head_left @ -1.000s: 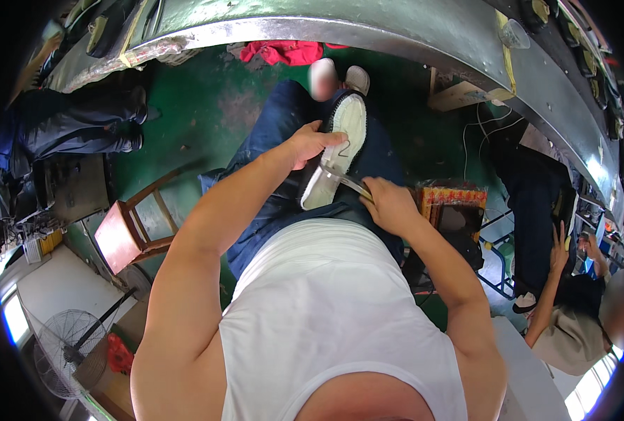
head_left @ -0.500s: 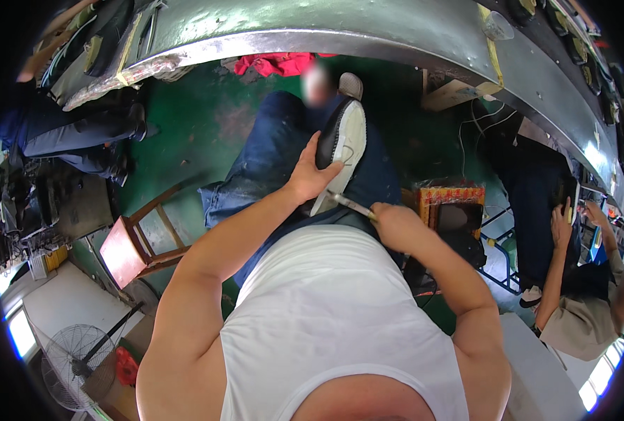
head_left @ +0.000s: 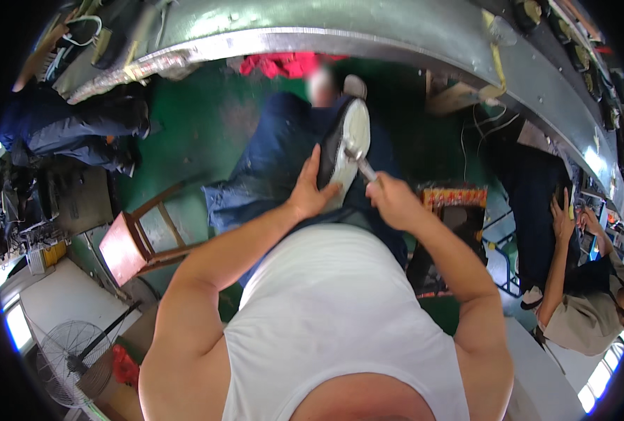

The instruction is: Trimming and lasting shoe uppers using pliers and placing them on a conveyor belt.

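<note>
A dark shoe point(head_left: 331, 156) lies across my lap with its pale sole point(head_left: 355, 130) turned up and its toe pointing away from me. My left hand point(head_left: 310, 194) is closed on the near part of the shoe, the thumb over the sole and the fingers along the dark side. My right hand point(head_left: 395, 202) grips the handle of a hammer-like metal tool point(head_left: 366, 168). The tool's grey head is at the middle of the sole, beyond my left thumb; whether it touches cannot be made out.
A long metal bench point(head_left: 396, 43) curves across the far side, with red cloth point(head_left: 284, 65) beneath. At left are a wooden stool point(head_left: 124, 247), a fan point(head_left: 77, 361) and another person's legs point(head_left: 91, 126). A co-worker point(head_left: 584, 316) sits at right, beyond a red-and-yellow box point(head_left: 456, 197).
My right hand has moved the tool forward along the sole, from near my left thumb to the sole's middle. My left hand still holds the shoe, nearly in place.
</note>
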`<state>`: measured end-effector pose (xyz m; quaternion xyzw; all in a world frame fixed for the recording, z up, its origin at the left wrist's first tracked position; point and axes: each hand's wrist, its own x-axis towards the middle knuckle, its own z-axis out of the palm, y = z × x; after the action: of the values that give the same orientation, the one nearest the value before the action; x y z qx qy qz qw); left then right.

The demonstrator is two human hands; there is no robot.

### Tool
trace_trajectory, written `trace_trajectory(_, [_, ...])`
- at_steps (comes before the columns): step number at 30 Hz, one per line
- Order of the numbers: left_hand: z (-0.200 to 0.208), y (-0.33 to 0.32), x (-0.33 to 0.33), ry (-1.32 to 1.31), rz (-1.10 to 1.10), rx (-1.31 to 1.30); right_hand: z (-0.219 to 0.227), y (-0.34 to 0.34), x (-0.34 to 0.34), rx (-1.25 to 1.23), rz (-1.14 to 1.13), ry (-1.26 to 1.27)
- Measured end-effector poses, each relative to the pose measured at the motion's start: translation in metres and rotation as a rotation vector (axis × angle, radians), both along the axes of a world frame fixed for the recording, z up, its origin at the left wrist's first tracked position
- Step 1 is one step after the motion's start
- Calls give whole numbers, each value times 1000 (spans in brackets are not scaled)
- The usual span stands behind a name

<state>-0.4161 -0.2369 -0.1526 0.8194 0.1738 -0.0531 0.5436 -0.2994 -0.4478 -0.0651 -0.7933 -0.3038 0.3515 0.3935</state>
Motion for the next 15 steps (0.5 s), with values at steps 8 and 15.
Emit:
trace_trajectory(8, [84, 55, 8, 286, 39, -660, 47, -13, 52, -77, 31, -336])
trace_trajectory(15, [218, 131, 35, -2, -10, -608, 102, 20, 195, 207, -192, -887])
